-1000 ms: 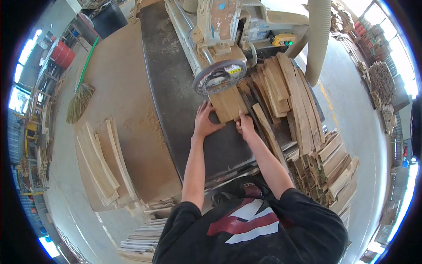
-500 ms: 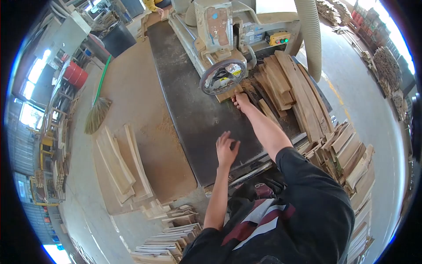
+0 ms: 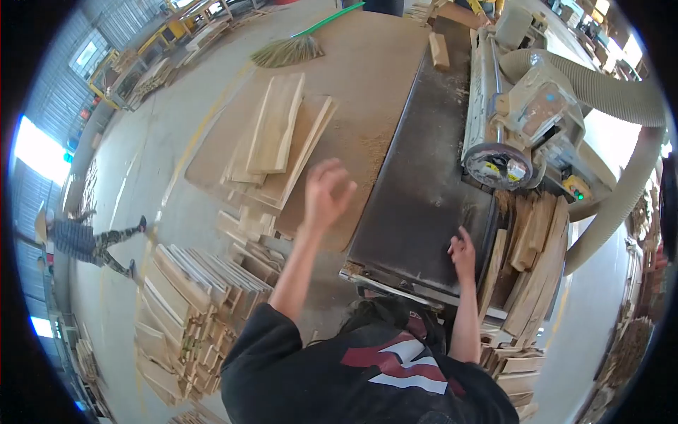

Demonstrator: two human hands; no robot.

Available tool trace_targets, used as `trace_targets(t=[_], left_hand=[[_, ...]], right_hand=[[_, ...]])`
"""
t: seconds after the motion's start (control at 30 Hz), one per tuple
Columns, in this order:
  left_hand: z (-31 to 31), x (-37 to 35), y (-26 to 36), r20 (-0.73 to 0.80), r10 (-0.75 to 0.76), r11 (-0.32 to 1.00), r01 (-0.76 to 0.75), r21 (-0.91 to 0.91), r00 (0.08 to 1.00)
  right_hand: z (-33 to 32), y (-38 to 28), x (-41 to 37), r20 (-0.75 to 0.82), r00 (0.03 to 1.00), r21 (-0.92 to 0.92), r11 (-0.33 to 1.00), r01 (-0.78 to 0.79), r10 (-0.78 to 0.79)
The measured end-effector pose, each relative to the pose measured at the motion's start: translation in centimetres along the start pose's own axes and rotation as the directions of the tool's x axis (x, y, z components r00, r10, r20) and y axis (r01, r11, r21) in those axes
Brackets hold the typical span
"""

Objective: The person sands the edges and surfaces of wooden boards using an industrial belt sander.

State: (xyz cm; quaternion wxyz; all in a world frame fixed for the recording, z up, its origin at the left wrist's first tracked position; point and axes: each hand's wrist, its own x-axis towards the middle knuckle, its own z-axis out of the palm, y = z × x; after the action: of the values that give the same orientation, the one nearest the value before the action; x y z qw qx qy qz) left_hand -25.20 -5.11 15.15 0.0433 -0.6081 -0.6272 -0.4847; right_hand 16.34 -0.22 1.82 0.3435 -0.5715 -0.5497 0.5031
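My left hand is raised over the left side of the machine, its fingers loosely bent and apart with nothing in them. It is nearest to the pale wooden boards lying on the brown sheet. My right hand hangs over the near end of the dark machine table, fingers apart and holding nothing. Beyond it is the machine's round handwheel. To its right, several rough wood strips lie along the table's edge. One wood piece rests at the table's far end.
Stacked boards stand at the lower left, with more wood at the lower right. A ribbed hose curves down on the right. A broom lies beyond the sheet. One person walks at left; another is at the far end.
The view has swung left. My right hand has left the wood piece beneath the handwheel and come back toward me. My left hand has moved from above the table toward the boards.
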Motion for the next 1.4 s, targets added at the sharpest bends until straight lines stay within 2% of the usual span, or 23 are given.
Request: trace_targets(t=[0.07,0.1,0.17,0.27,0.33,0.37,0.43,0.47,0.53,0.57,0.63,0.67,0.73,0.8,0.87,1.0,1.1,1.13,1.2,1.33,1.4], left_hand=[[-0.9,3.2,-1.5,-0.051,-0.027,0.999,0.026,-0.02,0.998],[-0.6,4.1,-2.2,-0.064,-0.021,1.0,0.02,-0.018,0.998],[2.3,5.3,-2.6,-0.06,-0.006,0.999,0.004,-0.033,0.998],[9.4,4.4,-3.9,0.04,-0.019,0.995,0.023,-0.096,0.999],[15.5,3.5,-4.7,0.193,-0.023,0.995,0.042,-0.092,0.981],[18.3,3.2,-4.8,0.196,-0.02,0.994,0.041,-0.103,0.98],[24.0,3.3,-4.6,0.316,-0.128,0.983,0.164,-0.089,0.94],[26.6,3.7,-4.7,0.318,-0.128,0.981,0.167,-0.1,0.939],[31.5,5.2,-5.2,0.443,-0.262,0.965,0.238,0.109,0.857],[33.9,6.1,-6.0,0.447,-0.259,0.966,0.238,0.103,0.856],[38.4,8.5,-7.7,0.399,-0.195,0.928,0.037,0.37,0.896],[39.7,10.4,-7.6,0.404,-0.189,0.931,0.033,0.363,0.895],[41.2,15.5,-6.5,0.401,-0.413,0.874,0.231,0.429,0.818],[43.0,19.2,-6.5,0.357,-0.437,0.855,0.259,0.449,0.825],[45.4,22.0,-7.4,0.381,-0.365,0.876,0.174,0.45,0.85],[47.4,22.5,-9.1,0.484,-0.305,0.909,0.099,0.405,0.82],[46.7,20.1,-9.6,0.308,-0.078,0.973,0.005,0.231,0.948],[45.7,18.9,-9.4,0.299,-0.078,0.97,0.003,0.243,0.951],[43.2,16.0,-8.0,0.288,0.004,0.992,-0.041,0.119,0.958],[35.4,7.0,-2.9,0.38,0.018,0.998,-0.036,0.042,0.925],[31.0,1.9,0.2,0.44,0.031,0.999,-0.047,0.025,0.897]], right_hand=[[0.0,0.9,-2.1,-0.007,1.0,-0.068,0.997,0.028,-0.029],[0.4,1.3,-2.8,-0.029,0.998,-0.022,0.999,0.05,-0.051],[0.6,2.0,-3.3,-0.075,0.996,-0.058,0.997,0.051,-0.056],[1.4,1.7,-4.3,-0.142,0.985,-0.073,0.993,0.09,-0.1],[1.6,1.2,-4.2,-0.188,0.971,-0.069,0.988,0.136,-0.146],[1.7,1.9,-4.1,-0.202,0.964,-0.043,0.985,0.166,-0.171],[1.7,2.1,-4.3,-0.226,0.95,-0.106,0.975,0.195,-0.215],[1.8,2.1,-4.3,-0.238,0.937,-0.158,0.962,0.221,-0.255],[2.0,1.9,-4.3,-0.25,0.933,-0.146,0.963,0.228,-0.259],[2.2,1.8,-4.1,-0.259,0.929,-0.122,0.963,0.24,-0.264],[2.4,1.9,-4.0,-0.269,0.917,-0.133,0.954,0.268,-0.295],[2.4,2.1,-3.9,-0.271,0.906,-0.14,0.945,0.297,-0.325],[2.1,2.3,-3.8,-0.258,0.908,-0.151,0.942,0.301,-0.332],[1.9,2.5,-3.5,-0.257,0.914,-0.158,0.947,0.28,-0.313],[2.0,2.4,-3.6,-0.239,0.921,-0.139,0.949,0.283,-0.309],[1.8,1.7,-3.4,-0.219,0.929,-0.194,0.947,0.258,-0.298],[1.8,1.9,-3.3,-0.218,0.924,-0.187,0.943,0.275,-0.313],[1.9,2.1,-3.4,-0.225,0.922,-0.194,0.942,0.275,-0.315],[1.9,1.8,-3.5,-0.229,0.925,-0.183,0.947,0.265,-0.303],[1.8,1.0,-3.5,-0.273,0.918,-0.184,0.952,0.244,-0.288],[1.8,1.1,-3.5,-0.257,0.944,-0.196,0.967,0.16,-0.208]])
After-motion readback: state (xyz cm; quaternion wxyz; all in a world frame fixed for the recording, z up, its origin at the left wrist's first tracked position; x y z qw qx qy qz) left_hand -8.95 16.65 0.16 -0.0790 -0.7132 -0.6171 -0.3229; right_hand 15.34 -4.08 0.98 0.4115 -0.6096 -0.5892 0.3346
